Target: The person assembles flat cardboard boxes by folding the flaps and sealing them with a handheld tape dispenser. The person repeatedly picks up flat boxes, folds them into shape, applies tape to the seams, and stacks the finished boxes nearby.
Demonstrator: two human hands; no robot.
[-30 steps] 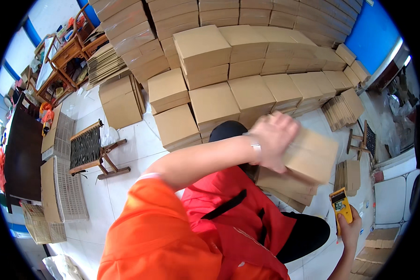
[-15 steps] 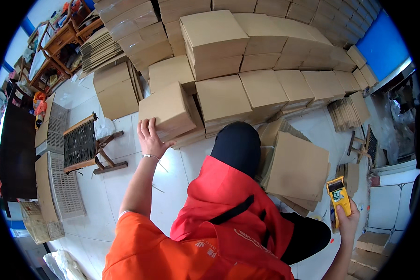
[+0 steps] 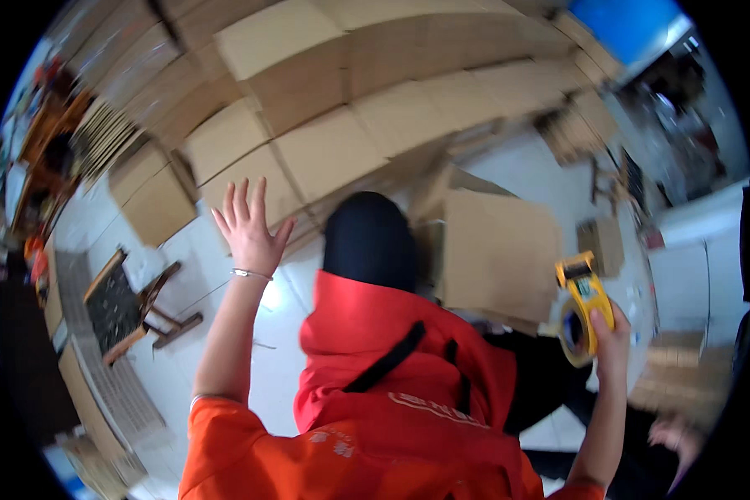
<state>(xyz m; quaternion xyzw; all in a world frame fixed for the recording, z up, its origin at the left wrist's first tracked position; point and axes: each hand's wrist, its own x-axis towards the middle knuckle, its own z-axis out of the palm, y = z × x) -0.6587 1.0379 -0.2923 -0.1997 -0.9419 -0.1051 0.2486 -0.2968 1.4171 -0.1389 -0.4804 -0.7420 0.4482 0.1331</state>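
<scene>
Left hand: the person's left hand (image 3: 252, 237), left of centre in the frame, is wide open with fingers spread and thumb out to the side; nothing is in its grasp. A thin bracelet (image 3: 250, 273) circles the wrist.
Nearest box: a closed brown carton (image 3: 254, 183) lies behind the fingertips as viewed; whether they touch it cannot be told.
Right hand: the right hand (image 3: 610, 332), at the right of the frame, is closed around the body of a yellow tape dispenser (image 3: 592, 304).
Tape dispenser: held tilted, its head toward the upper left of the grip; a roll of tape (image 3: 572, 329) shows at its left side.
Carton rows: further brown boxes (image 3: 329, 154) stand side by side across the upper part of the frame, with a higher tier behind; their edges are blurred.
Flat cardboard: a pile of brown sheets (image 3: 500, 250) occupies the right of centre, between the black-clad knee (image 3: 367, 242) and the dispenser.
Clothing: a red apron (image 3: 392, 358) covers the lap, over orange sleeves (image 3: 225, 450).
Stool: a low wooden stool (image 3: 112, 308) with a dark woven seat stands on the pale tiled floor (image 3: 267, 375), at the left.
Second person: part of another person's hand (image 3: 677, 437) appears at lower right, too blurred to read its pose.
</scene>
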